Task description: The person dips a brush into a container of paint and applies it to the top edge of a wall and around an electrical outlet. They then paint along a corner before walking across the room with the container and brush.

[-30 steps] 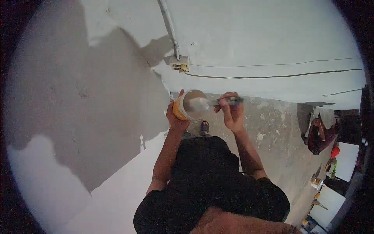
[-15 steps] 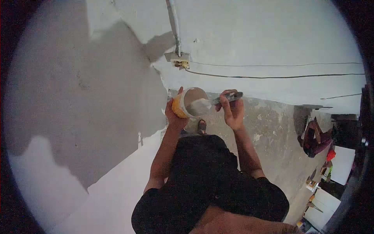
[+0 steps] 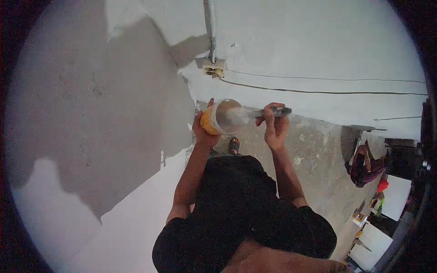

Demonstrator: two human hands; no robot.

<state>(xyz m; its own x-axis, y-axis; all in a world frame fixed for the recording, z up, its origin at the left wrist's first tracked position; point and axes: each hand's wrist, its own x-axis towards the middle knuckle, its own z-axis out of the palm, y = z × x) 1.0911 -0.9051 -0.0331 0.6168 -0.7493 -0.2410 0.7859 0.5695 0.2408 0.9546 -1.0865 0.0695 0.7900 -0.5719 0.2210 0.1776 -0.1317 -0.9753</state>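
The left hand (image 3: 207, 133) has its grip wrapped round the side of a yellow and white tub (image 3: 209, 122), whose open mouth leans towards the other hand, and the right hand (image 3: 276, 129) has its grip closed on the dark handle of a brush (image 3: 283, 111). The brush's pale end is at the mouth of the tub, too blurred to tell whether it touches the rim. To work this well, I'd keep the tub steady and close to the body, tilt it only slightly, and draw each side of the brush lightly over the rim — short, easy wrist strokes shed the excess without flicking it about. Too steep a lean could let the contents run over the lip. Beyond the hands, the wall (image 3: 318, 41) is white, with a broad grey patch (image 3: 132, 118) whose edge is ragged; a socket (image 3: 214, 69) sits under a pipe (image 3: 213, 32), and a cable (image 3: 296, 92) runs off along the wall. The floor (image 3: 314, 145) is worn and blotchy, with a sandalled foot (image 3: 234, 145) below the tub and another person (image 3: 364, 170) low down at the far side — near some white boards (image 3: 396, 196)
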